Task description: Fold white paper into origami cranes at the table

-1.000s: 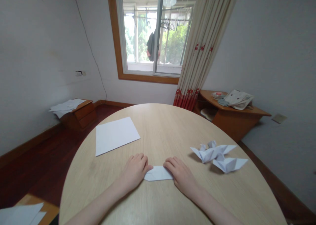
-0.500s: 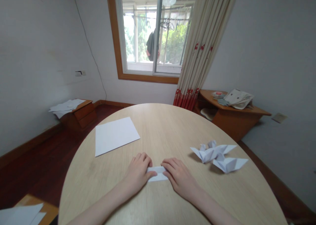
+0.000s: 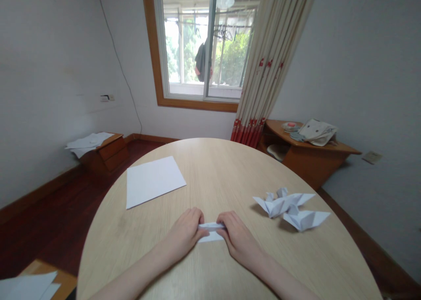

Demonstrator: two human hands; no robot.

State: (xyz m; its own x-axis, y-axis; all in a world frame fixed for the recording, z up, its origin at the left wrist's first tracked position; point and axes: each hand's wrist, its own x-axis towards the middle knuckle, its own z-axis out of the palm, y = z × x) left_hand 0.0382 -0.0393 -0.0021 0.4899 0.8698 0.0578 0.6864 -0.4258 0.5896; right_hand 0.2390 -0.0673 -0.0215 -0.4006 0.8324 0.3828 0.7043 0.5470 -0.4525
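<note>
A small folded sheet of white paper [image 3: 211,237] lies on the pale wooden table in front of me, its far edge lifted and bent toward me. My left hand [image 3: 190,226] grips the left end, thumb on the near side and fingers curled over the far edge. At the other end my right hand [image 3: 235,230] pinches the paper the same way. Both hands hide the paper's ends. Folded white paper figures with pointed wings [image 3: 304,219] sit close together on the right of the table.
A stack of white paper [image 3: 154,181] lies at the table's left. The round table's edge [image 3: 204,138] curves around the far side. Beyond it stand a low drawer cabinet [image 3: 113,151] at left and a wooden desk [image 3: 312,159] with a bag at right.
The paper's far edge has risen and folded toward me. The fingers of both hands have curled further over it. The stack and the paper figures have stayed in place.
</note>
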